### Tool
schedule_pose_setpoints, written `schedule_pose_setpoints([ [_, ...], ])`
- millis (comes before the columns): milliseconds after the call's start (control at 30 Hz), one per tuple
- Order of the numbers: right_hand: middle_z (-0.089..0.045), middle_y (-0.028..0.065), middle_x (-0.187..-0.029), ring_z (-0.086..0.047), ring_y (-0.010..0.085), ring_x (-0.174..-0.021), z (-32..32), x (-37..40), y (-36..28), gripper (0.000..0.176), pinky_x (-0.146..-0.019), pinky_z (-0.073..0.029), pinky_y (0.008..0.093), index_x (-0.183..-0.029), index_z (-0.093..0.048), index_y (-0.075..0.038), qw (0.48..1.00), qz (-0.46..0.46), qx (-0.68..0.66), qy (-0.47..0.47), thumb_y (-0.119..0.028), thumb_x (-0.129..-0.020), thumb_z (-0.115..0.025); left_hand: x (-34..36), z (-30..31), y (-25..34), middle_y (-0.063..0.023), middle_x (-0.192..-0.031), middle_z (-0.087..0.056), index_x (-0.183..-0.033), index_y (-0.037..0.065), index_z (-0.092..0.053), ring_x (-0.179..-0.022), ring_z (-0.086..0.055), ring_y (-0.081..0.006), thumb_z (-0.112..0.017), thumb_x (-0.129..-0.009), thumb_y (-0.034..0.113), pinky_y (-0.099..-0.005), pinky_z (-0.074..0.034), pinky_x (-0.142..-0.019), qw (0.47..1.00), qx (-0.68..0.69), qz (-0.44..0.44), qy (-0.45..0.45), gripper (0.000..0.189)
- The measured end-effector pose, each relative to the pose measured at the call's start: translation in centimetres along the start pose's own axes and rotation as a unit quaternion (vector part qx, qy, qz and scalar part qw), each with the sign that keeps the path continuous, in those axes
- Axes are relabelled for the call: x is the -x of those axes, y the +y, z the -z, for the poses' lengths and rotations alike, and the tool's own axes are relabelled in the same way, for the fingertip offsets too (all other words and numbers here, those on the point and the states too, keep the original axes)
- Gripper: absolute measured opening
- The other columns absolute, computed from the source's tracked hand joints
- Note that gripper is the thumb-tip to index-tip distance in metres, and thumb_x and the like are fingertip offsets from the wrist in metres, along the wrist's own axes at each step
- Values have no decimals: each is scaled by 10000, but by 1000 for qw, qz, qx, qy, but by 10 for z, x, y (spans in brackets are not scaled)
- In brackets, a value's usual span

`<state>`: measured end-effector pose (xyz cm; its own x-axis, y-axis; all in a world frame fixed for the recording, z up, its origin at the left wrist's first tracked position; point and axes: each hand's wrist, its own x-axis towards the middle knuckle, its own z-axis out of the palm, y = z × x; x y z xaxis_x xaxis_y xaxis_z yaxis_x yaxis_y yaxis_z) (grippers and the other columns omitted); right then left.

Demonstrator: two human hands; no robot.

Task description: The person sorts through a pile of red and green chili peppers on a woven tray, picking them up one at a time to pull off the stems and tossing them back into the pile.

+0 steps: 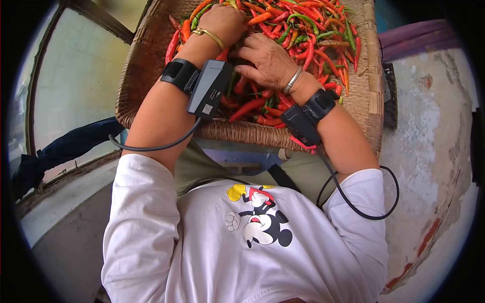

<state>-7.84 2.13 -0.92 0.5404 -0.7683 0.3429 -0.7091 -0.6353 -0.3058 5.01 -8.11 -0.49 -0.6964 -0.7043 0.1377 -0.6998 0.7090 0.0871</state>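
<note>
My left hand (222, 25), with a gold-coloured bracelet at the wrist, is over the red, orange and green chili peppers (250, 107) near the basket's far side. Its fingers bend down out of sight, so what they hold is hidden. Closer to me and to the right, my right hand (268, 60) lies palm down on the peppers, thumb apart from the fingers, with nothing visible between them. A silver-coloured bracelet circles that wrist. The peppers lie loose in a wide woven basket (371, 101), thickest at the far right.
Black devices (207, 91) with cables are strapped to both forearms. A window (76, 65) and dark cloth (76, 144) are at the left. On the right stand a worn wall (424, 151) and purple cloth (419, 38). My legs are below the basket's near edge.
</note>
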Motion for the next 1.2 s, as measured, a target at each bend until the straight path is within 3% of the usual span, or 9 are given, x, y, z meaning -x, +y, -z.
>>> schedule_pose_setpoints([
  [67, -509, 72, -960, -464, 271, -904, -6, -1, -9, 288, -790, -406, 371, -910, -604, -118, 999, 4, 32, -14, -343, -735, -561, 1, -8, -1, -108, -931, -595, -1022, 99, -565, -901, -542, -263, -578, -714, 258, -364, -404, -807, 1000, 5, 18, -10, 346],
  [133, -504, 61, -992, -455, 272, -932, -10, -2, -11, 349, -780, -411, 381, -881, -618, -120, 994, -6, 94, -51, -431, -768, -509, 6, -18, -2, -118, -902, -601, -1039, 92, -553, -876, -553, -273, -581, -706, 254, -367, -411, -793, 997, -17, 10, 78, 371],
  [233, -512, 61, -985, -461, 273, -930, -8, -3, -17, 375, -767, -423, 380, -844, -628, -110, 988, -48, 125, -74, -451, -778, -488, 3, -20, -5, -93, -876, -612, -1043, 154, -563, -869, -563, -271, -599, -695, 277, -381, -446, -749, 999, 6, 7, 51, 371],
  [333, -526, 56, -963, -467, 265, -925, 2, 1, -17, 397, -757, -435, 370, -841, -630, -105, 981, -36, 129, -142, -464, -787, -470, 10, -6, -1, -116, -878, -605, -1019, 95, -565, -837, -568, -270, -581, -695, 239, -373, -436, -746, 995, 76, -44, 46, 355],
  [433, -530, 71, -923, -467, 251, -909, 12, 10, -17, 339, -764, -430, 331, -753, -599, -47, 986, -13, 112, -125, -379, -763, -531, 10, 4, 13, -117, -815, -612, -987, 94, -585, -796, -577, -265, -575, -693, 230, -368, -436, -741, 992, 112, -51, -11, 324],
  [633, -505, 44, -843, -465, 233, -823, 36, 32, -14, 274, -718, -437, 315, -719, -581, -84, 985, 41, 123, -111, -359, -716, -584, 14, 3, 38, -130, -758, -615, -966, 103, -602, -760, -580, -279, -570, -696, 239, -380, -439, -713, 986, 145, -74, 27, 303],
  [767, -500, 49, -883, -465, 239, -839, 52, 41, -16, 269, -714, -441, 330, -736, -563, -72, 986, -9, 80, -144, -327, -672, -623, 16, 3, 42, -140, -759, -609, -984, 106, -594, -750, -580, -292, -566, -708, 232, -410, -448, -671, 975, 196, -97, 37, 304],
  [1000, -507, 45, -1032, -498, 246, -848, 54, 42, -1, 212, -745, -444, 344, -794, -560, -64, 981, -56, 45, -182, -177, -630, -632, 13, 6, 31, -109, -814, -601, -1038, 189, -576, -771, -576, -278, -537, -728, 146, -393, -457, -673, 992, 87, -91, 16, 316],
  [1200, -558, 44, -752, -553, 153, -700, 70, 55, 21, 76, -646, -444, 267, -803, -574, -52, 968, -135, -197, -73, -87, -735, -571, 14, 9, 19, -99, -865, -600, -1045, 168, -578, -846, -565, -270, -516, -714, 77, -377, -448, -731, 993, 41, -106, 23, 349],
])
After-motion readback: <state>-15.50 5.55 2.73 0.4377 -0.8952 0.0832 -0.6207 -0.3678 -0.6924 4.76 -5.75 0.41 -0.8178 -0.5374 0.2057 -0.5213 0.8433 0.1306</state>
